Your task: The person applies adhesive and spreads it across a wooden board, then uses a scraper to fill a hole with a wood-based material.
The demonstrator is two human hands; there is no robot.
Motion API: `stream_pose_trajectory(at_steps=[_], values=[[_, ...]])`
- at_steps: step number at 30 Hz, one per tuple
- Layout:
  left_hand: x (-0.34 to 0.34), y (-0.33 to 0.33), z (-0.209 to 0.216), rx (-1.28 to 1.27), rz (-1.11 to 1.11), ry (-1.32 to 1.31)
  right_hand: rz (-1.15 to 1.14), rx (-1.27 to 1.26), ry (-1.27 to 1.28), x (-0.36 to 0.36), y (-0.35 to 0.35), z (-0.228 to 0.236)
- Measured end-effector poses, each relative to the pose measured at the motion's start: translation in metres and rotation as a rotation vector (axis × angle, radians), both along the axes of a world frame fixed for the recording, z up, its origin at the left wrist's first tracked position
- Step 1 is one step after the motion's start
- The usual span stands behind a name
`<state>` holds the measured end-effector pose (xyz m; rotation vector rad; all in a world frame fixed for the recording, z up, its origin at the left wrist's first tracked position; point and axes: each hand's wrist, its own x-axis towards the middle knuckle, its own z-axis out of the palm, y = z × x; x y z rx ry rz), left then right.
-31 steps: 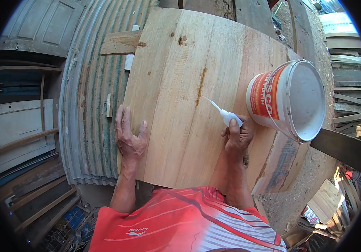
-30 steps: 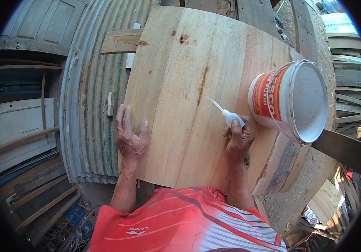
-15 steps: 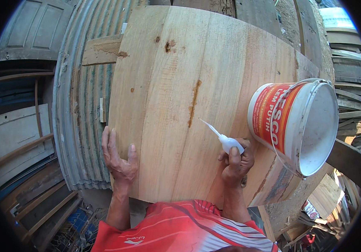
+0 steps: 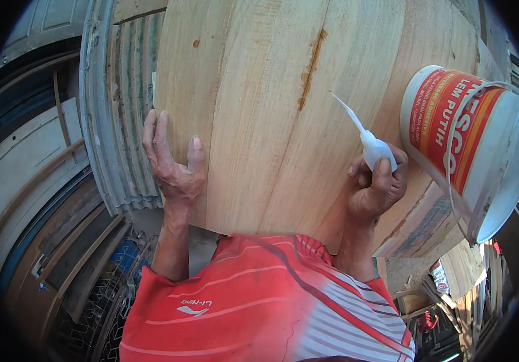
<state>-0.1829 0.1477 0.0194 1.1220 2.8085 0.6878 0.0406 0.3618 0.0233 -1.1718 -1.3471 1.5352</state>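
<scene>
In my right hand is a small white squeeze bottle with a long thin nozzle. Thumb and fingers wrap its body, and the nozzle points up and to the left, over a wide wooden panel. A dark brown streak runs along a seam of the panel, beyond and left of the nozzle tip. My left hand rests at the panel's left edge, fingers stretched out and apart, holding nothing.
A white and red plastic bucket with a wire handle lies on its side on the panel's right. Corrugated metal sheeting borders the left side. Old door panels lean farther left, and scrap wood lies at lower right.
The view has shifted downward, so the panel and bucket sit higher in the picture. My right hand still holds the squeeze bottle, its nozzle now pointing more steeply away from me.
</scene>
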Motion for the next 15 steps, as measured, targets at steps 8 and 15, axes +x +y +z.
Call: stream_pose_trajectory(at_steps=[8,15], values=[[-0.0001,-0.0087,-0.0021,-0.011,0.003,0.027,0.040,0.025,-0.009,0.0039,-0.0018,-0.0025],[-0.0030,-0.0054,0.0015,0.019,0.022,0.025,0.013,0.029,-0.020,0.0054,-0.0048,-0.0046]])
